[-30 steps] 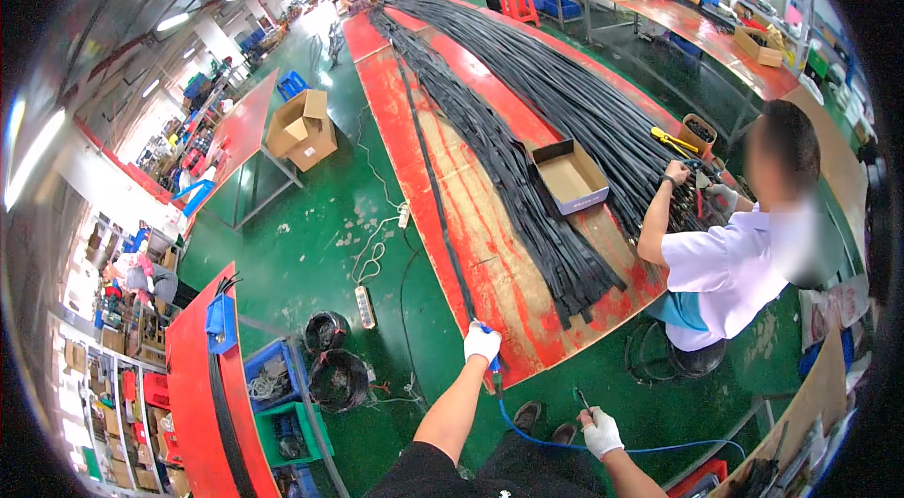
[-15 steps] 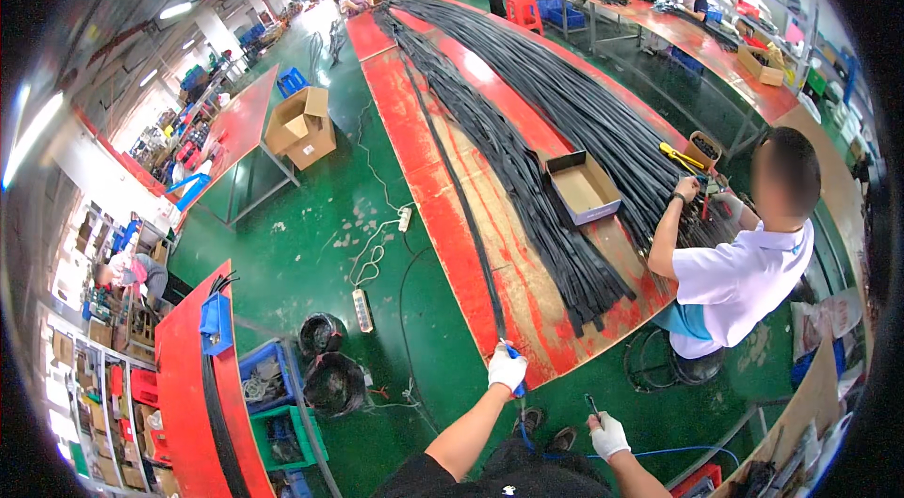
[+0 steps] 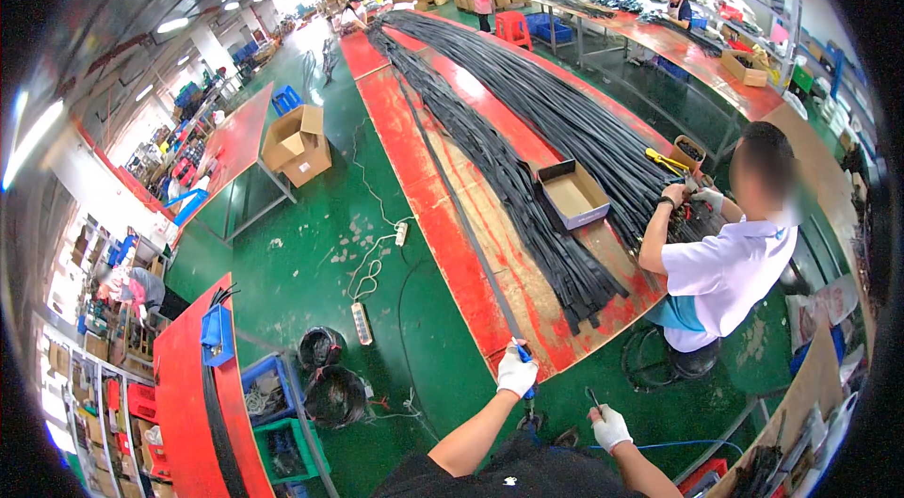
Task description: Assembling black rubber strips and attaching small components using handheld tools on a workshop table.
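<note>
My left hand (image 3: 516, 371), in a white glove, is closed on the near end of a long black cable (image 3: 461, 216) that runs along the left side of the long red table (image 3: 405, 131). The grip sits at the table's near edge, with a blue piece at the cable's end. My right hand (image 3: 611, 426), also gloved, holds a small dark tool lower and to the right, with a thin blue line trailing from it. Thick bundles of black cables (image 3: 527, 178) lie along the table.
A seated person in a white shirt (image 3: 720, 263) works at the table's right side beside an open cardboard box (image 3: 574, 197). A power strip (image 3: 362, 323) and black bins (image 3: 325, 376) stand on the green floor. Other red tables (image 3: 193, 404), cardboard boxes (image 3: 297, 145) and distant workers surround.
My left hand has slid down the cable toward the table's near edge. My right hand stays low at the right. The seated person keeps working at the cables.
</note>
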{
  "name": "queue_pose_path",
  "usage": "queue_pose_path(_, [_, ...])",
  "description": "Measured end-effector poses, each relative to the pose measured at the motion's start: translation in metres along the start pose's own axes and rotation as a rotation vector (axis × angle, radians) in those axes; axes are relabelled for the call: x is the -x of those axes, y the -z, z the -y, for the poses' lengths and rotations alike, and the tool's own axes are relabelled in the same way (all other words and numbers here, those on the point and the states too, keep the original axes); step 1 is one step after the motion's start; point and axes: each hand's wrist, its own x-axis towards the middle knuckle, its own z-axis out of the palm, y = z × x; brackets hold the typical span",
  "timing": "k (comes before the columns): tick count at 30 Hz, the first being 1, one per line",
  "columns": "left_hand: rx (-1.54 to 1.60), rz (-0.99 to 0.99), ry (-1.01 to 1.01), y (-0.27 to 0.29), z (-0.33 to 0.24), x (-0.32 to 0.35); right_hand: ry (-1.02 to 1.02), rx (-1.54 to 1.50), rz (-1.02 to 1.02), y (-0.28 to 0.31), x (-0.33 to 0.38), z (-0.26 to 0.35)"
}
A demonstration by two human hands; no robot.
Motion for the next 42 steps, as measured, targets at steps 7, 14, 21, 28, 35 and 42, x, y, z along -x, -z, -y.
queue_pose_path(7, [0.022, -0.002, -0.072, 0.007, -0.019, -0.01, 0.047, 0.032, -0.066, 0.005, 0.002, -0.011])
queue_pose_path(14, [-0.031, -0.008, -0.075, 0.0, -0.008, -0.019, 0.048, 0.007, -0.068, 0.012, 0.013, 0.004])
queue_pose_path(21, [-0.008, 0.065, -0.034, -0.006, -0.009, -0.027, 0.065, 0.015, -0.069, 0.008, 0.007, -0.007])
queue_pose_path(28, [-0.057, -0.024, -0.066, 0.008, -0.008, -0.023, 0.061, 0.058, -0.044, 0.0, 0.012, -0.003])
queue_pose_path(35, [-0.155, -0.086, -0.329, 0.015, -0.038, 0.007, -0.007, 0.096, 0.009, -0.008, 0.015, 0.003])
queue_pose_path(42, [0.0, -0.128, 0.1, 0.01, 0.038, -0.011, 0.067, 0.018, 0.048, -0.011, 0.015, 0.009])
